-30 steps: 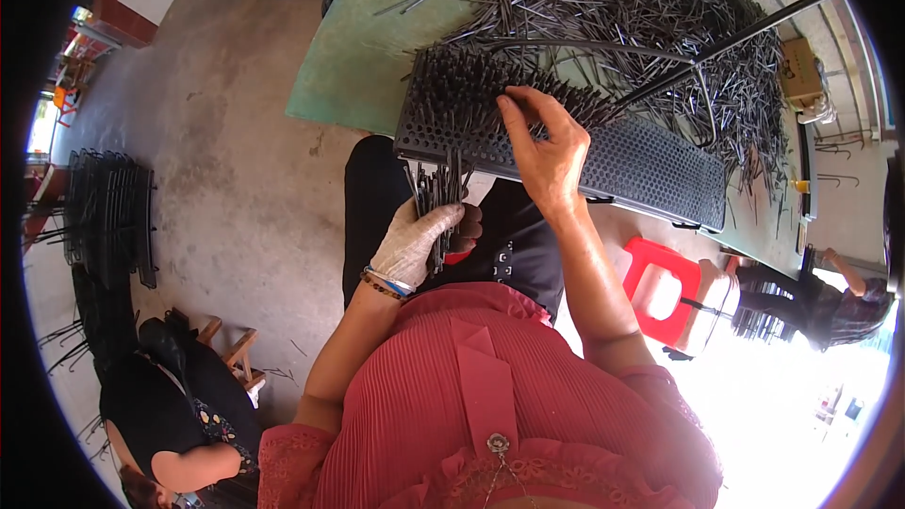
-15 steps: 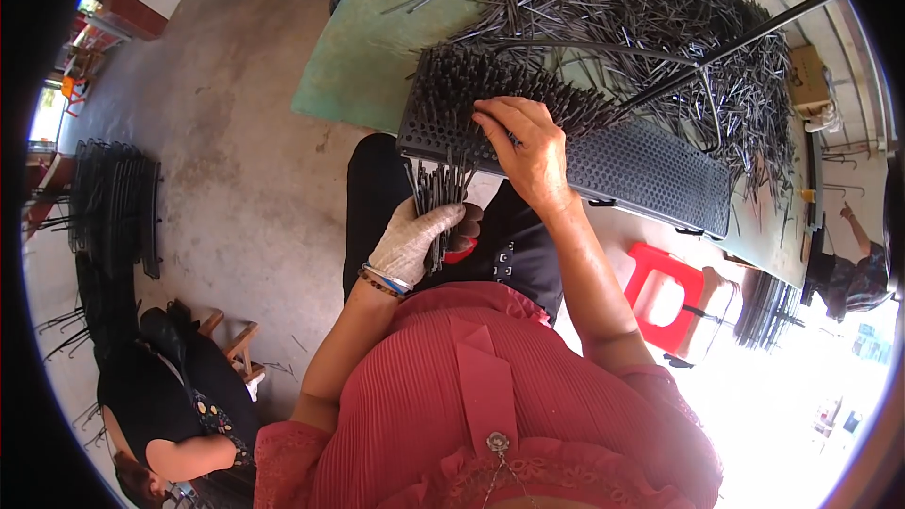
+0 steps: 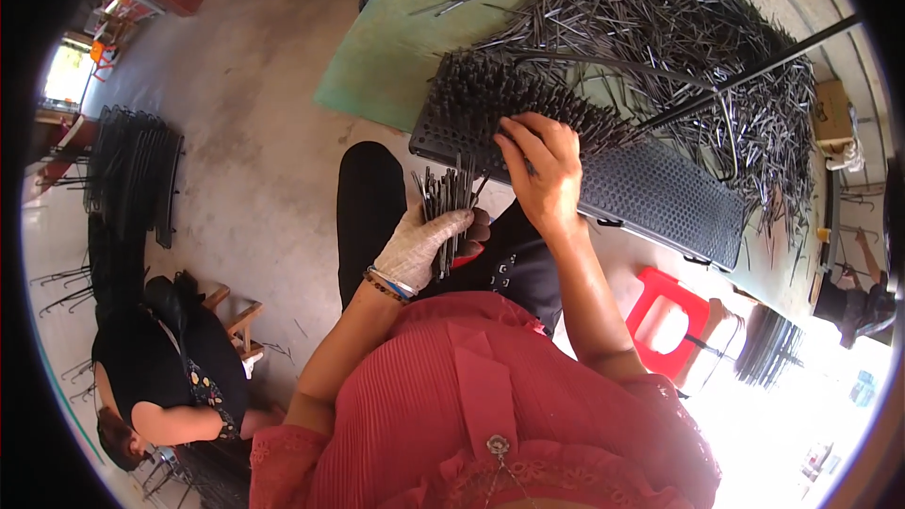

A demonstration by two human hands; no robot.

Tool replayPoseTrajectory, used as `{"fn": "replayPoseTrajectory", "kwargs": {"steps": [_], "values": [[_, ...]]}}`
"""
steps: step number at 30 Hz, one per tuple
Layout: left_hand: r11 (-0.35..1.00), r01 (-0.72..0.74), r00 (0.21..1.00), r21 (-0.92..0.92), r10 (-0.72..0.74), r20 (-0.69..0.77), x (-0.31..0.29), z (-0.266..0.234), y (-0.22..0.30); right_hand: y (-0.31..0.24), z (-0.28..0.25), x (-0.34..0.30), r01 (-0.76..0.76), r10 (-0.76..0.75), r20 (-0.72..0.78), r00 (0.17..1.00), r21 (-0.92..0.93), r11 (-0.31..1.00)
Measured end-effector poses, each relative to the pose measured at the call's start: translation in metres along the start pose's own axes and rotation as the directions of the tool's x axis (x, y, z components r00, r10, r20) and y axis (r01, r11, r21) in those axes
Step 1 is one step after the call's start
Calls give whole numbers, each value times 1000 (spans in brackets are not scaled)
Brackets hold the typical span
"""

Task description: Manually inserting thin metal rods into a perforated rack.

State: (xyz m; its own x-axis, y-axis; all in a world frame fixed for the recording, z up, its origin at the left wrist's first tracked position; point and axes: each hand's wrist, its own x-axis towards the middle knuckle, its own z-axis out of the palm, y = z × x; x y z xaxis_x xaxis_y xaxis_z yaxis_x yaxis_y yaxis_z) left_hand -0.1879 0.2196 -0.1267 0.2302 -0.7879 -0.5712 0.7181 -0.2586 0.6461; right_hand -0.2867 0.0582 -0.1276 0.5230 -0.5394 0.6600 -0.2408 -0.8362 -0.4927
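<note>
My left hand [image 3: 429, 240], in a pale work glove with dark finger parts, grips a bundle of thin dark rods [image 3: 449, 192] pointing up and away from me. Just beyond it is a long black perforated tray [image 3: 660, 190], slanting across the table's near edge. Many dark rods [image 3: 509, 94] stand upright in the holes of its left part; bare holes show on its right part. My bare right hand [image 3: 545, 170] is over the tray's near side, beside the standing rods, thumb and fingers pinched. Whatever lies between those fingertips is too small to make out.
Loose dark rods lie in a large pile [image 3: 650, 19] on the green tabletop [image 3: 377, 57]. A black metal frame [image 3: 782, 57] crosses above the tray. At right is a red stool [image 3: 671, 320]. Another person [image 3: 179, 368] sits at lower left, near racks of black metal pieces [image 3: 132, 170].
The tray and table now sit slightly lower and further right in the view. My right hand remains pinched at the tray; my left hand still holds its bundle, now a little further from the tray.
</note>
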Motion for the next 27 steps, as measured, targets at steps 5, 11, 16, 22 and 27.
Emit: {"fn": "replayPoseTrajectory", "kwargs": {"steps": [5,11,16,22,27], "values": [[997,-77,997,6,77,14,-6,1,2,-25,-21,-8,-444,331,337,881,355,823],[999,-26,996,26,24,83,-9,8,2,-14,-16,-14,-706,404,606,685,415,574],[997,16,992,71,-25,128,-5,-2,4,-19,-17,-10,-784,502,607,616,414,462],[1000,-1,1000,7,1,-7,0,-15,11,-29,-8,2,-725,592,420,688,422,544],[995,-98,994,-7,98,44,1,-24,16,-36,5,16,-684,532,432,728,418,598]]}}
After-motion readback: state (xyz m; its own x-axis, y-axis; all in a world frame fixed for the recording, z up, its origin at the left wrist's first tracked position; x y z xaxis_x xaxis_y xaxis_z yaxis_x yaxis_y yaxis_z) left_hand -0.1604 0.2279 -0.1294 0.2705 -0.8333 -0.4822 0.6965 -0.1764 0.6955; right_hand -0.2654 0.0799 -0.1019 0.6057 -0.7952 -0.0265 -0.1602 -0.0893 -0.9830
